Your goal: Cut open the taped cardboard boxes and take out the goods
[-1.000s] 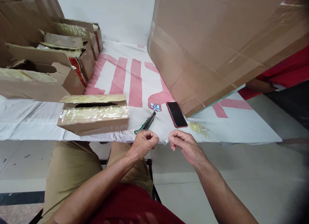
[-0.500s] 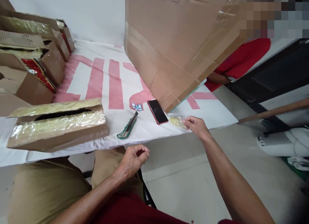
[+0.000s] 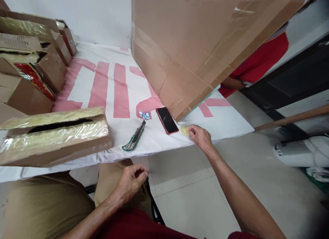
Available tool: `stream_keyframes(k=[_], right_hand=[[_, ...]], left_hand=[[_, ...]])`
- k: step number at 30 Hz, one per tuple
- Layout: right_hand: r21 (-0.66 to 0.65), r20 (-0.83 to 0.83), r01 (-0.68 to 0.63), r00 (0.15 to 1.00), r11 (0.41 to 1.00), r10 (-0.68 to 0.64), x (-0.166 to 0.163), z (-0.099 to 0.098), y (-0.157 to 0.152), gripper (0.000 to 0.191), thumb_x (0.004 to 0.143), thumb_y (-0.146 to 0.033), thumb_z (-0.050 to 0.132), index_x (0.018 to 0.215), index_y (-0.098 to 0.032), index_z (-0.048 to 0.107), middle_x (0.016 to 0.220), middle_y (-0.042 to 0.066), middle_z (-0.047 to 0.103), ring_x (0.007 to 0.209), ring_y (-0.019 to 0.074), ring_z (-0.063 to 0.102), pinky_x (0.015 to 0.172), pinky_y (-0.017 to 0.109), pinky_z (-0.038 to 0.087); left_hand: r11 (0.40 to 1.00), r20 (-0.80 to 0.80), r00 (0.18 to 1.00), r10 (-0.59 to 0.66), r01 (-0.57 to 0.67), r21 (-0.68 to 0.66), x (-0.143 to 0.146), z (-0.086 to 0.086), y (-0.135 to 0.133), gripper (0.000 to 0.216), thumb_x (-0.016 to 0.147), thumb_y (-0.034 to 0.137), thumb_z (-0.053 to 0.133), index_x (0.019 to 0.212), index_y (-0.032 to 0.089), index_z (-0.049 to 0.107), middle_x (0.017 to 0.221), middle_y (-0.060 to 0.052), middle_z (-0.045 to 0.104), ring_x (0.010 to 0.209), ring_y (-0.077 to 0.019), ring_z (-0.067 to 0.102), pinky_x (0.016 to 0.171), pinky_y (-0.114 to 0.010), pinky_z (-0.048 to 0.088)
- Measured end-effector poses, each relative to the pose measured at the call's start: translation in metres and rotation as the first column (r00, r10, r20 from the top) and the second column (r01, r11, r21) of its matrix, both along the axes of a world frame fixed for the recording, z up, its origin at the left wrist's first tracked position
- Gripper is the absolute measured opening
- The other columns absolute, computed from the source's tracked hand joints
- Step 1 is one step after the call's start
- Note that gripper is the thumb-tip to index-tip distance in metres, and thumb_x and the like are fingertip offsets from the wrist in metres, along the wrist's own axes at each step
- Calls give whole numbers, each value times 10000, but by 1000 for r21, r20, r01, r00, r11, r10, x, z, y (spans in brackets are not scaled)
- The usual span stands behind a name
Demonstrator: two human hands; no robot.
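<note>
Head view, yellowish scrap: one crumpled piece, film or tape by its look (image 3: 184, 130); lay on the table (image 3: 223, 124), towards its near edge, just right of the phone (image 3: 167, 120).
Scrap, handling: judged very light, soft and crinkly, with little to break; probably tacky if tape, slick where bare film.
Scrap, hold: a raised right-hand edge looked the best place, pinched lightly between thumb and forefinger; a flat press might have made it cling.
Right hand: grip at the scrap's right edge (image 3: 202, 138), thumb and fingers drawn together; whether they pinched the scrap or merely touched it, could not tell.
Left hand: above the lap, near side of the table (image 3: 130, 180); grip loosely curled, a gap between thumb and fingers, nothing seen in it; nearest item, the trousers (image 3: 110, 177).
Phone: red-edged, dark screen up, between scrap and cutter.
Cutter: green and dark, lying left of the phone (image 3: 134, 138), apart from both hands.
Paper bits: small, white and blue, at the cutter's far end (image 3: 144, 115).
Small box: cardboard, shiny yellowish tape along its top, slot dark, near left (image 3: 77, 152).
Large carton: far right, leaning, its lower corner just beside the phone (image 3: 190, 50).
</note>
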State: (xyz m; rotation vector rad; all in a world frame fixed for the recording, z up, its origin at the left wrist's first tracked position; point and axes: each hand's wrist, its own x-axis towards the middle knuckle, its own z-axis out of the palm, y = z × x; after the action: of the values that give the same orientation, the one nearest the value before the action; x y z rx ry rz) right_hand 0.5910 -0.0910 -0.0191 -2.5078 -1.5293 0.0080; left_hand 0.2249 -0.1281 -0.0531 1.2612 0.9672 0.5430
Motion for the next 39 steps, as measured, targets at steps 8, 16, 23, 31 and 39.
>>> stream_keyframes(k=[8, 16, 23, 31, 39], right_hand=[[97, 105, -21, 994, 995, 11, -11, 32, -13, 126, 854, -279, 566, 840, -244, 686, 883, 46, 770, 709, 202, 634, 636, 302, 365], [254, 263, -508, 855, 823, 446, -121, 59, -40, 259, 1012, -265, 513, 799, -240, 658, 782, 27, 743, 705, 176, 645, 730, 299, 436], [372, -40, -563, 785, 738, 619, -167, 61, -33, 208, 961, -221, 572, 764, -235, 638, 722, 7, 697, 662, 152, 605, 676, 291, 429], [251, -858, -295, 373, 922, 353, -150, 72, -39, 247, 803, -409, 767, 695, -219, 651, 701, -10, 599, 661, 143, 522, 626, 279, 420], [358, -525, 53, 837, 932, 154, -67, 50, -55, 253, 791, -462, 660, 711, -222, 648, 747, 35, 700, 699, 184, 618, 669, 317, 492]], left_hand=[[1000, -11, 1000, 16, -16, 8, -4, 11, 4, 254, 760, 405, 632, 689, 166, 680, 643, -12, 592, 634, -142, 491, 615, -256, 391], [978, 245, 965, 91, -41, -203, 50, 49, 28, 406, 663, 441, 798, 924, 148, 696, 734, -1, 640, 591, -92, 511, 498, -201, 381], [968, 288, 933, 216, -167, -187, 47, 53, 35, 284, 705, 432, 717, 732, 162, 634, 688, -26, 677, 497, -90, 549, 413, -190, 385], [994, 250, 963, 103, -92, -58, 30, 47, 42, 144, 685, 318, 626, 678, 175, 617, 668, -24, 688, 572, -99, 570, 477, -190, 414], [980, 210, 978, 14, 29, -197, 33, 35, 25, 384, 668, 459, 714, 912, 166, 662, 754, -16, 663, 613, -127, 592, 466, -205, 393]])
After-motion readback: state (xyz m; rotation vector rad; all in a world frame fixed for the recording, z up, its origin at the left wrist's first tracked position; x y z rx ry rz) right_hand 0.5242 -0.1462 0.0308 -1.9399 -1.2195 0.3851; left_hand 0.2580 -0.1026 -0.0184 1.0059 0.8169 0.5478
